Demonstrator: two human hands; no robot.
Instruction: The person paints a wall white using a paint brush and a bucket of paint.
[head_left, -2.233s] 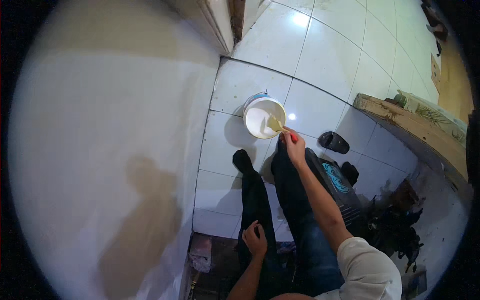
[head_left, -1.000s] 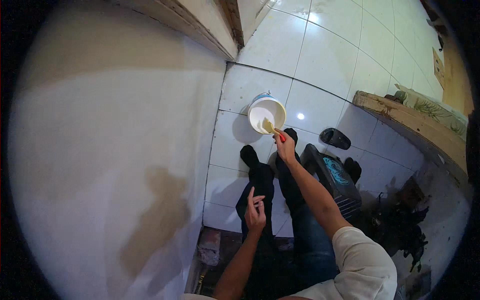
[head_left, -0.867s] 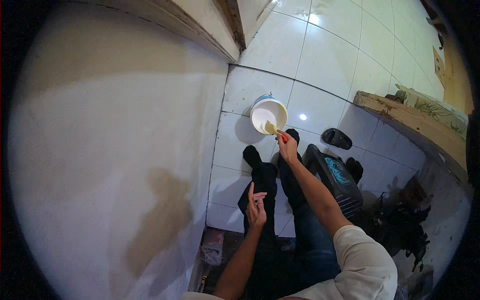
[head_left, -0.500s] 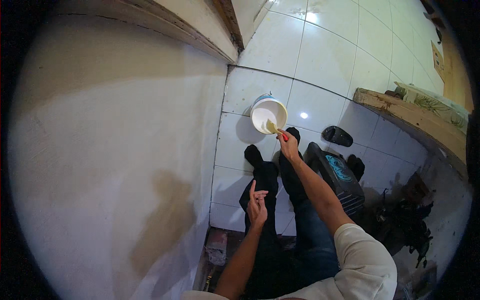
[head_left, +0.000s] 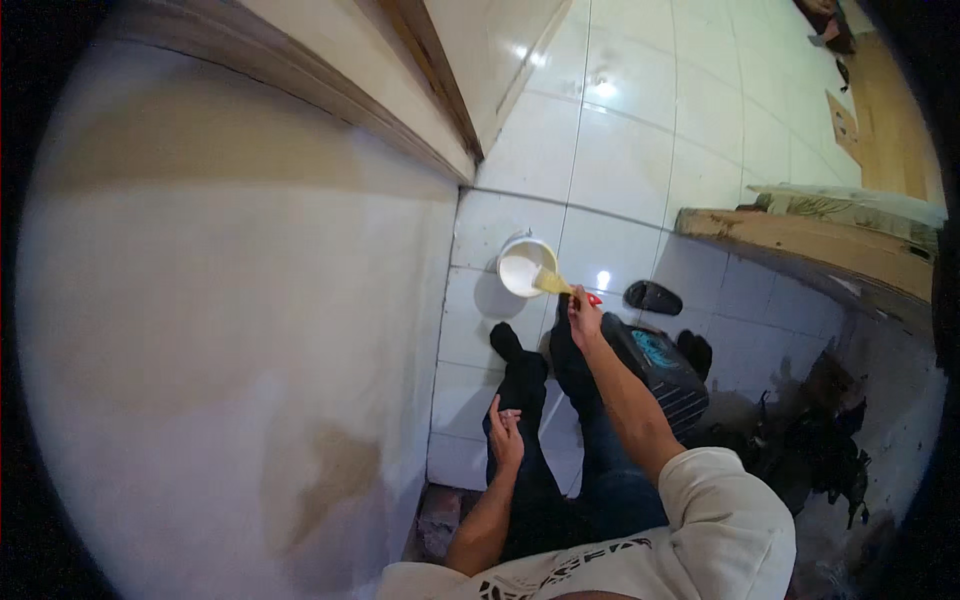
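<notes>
My right hand (head_left: 585, 318) is closed around the handle of a paintbrush (head_left: 553, 281), whose red end shows beside my fingers. The brush's pale bristles lie over the near right rim of a round bucket (head_left: 528, 243) holding white paint (head_left: 517, 272). That bucket stands on the tiled floor beyond my feet. My left hand (head_left: 506, 436) hangs above my left leg with nothing in it; its index finger is stretched out and the other fingers are partly curled.
A pale wall (head_left: 240, 330) with brownish patches rises on my left, meeting a door frame (head_left: 465, 165). To my right sit a dark box (head_left: 665, 375) with a blue design, a dark slipper (head_left: 653, 297) and a wooden ledge (head_left: 800, 235). Dark clutter (head_left: 810, 450) lies at the lower right.
The brush has come up from inside the bucket to its rim, and more of its bristles show. My view has shifted, so the bucket and floor appear lower.
</notes>
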